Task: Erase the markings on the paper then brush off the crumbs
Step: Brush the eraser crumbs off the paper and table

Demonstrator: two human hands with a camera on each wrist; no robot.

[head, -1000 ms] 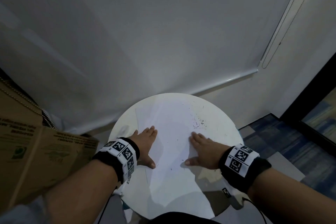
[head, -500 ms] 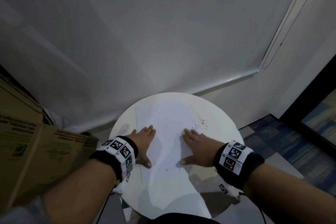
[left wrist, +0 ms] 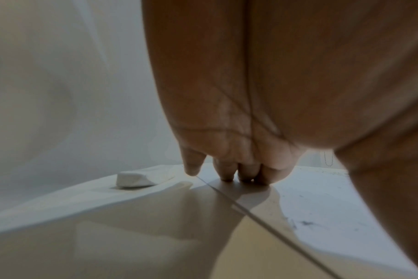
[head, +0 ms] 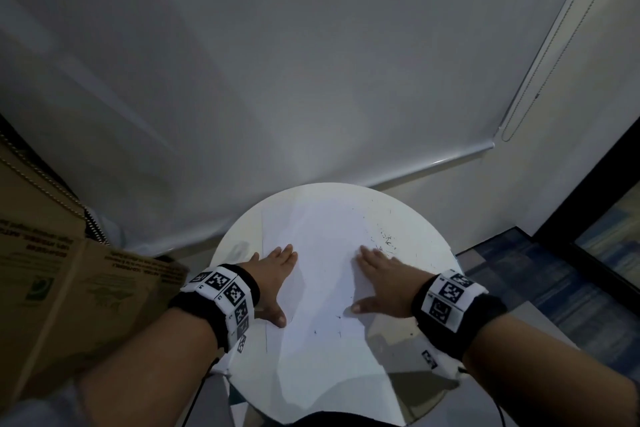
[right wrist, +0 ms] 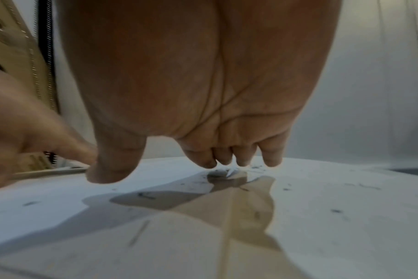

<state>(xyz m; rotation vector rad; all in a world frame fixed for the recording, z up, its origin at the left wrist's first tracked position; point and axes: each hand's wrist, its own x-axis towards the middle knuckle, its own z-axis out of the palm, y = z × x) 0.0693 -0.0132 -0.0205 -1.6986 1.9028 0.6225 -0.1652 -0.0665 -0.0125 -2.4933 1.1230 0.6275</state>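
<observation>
A white sheet of paper (head: 322, 253) lies on a small round white table (head: 429, 253). My left hand (head: 273, 274) rests flat on the paper's left edge, fingers straight (left wrist: 227, 171). My right hand (head: 381, 274) lies flat on the paper's right part, fingers extended and tips touching the sheet (right wrist: 241, 160). Dark eraser crumbs (head: 384, 243) are scattered just beyond the right fingertips, with a few more crumbs (head: 325, 331) near the right thumb. A white eraser (left wrist: 134, 179) lies on the table left of my left fingers; in the head view the eraser (head: 237, 250) shows only faintly.
A brown cardboard box (head: 52, 305) stands close on the left of the table. A white roller blind (head: 311, 62) hangs behind it, its beaded cord (head: 554, 45) at the right. Blue patterned carpet (head: 540, 281) lies to the right, beside a dark door frame (head: 588, 211).
My right hand first slid left across the paper, then back right and forward toward the crumb patch. The left hand stayed pressed on the paper's left edge.
</observation>
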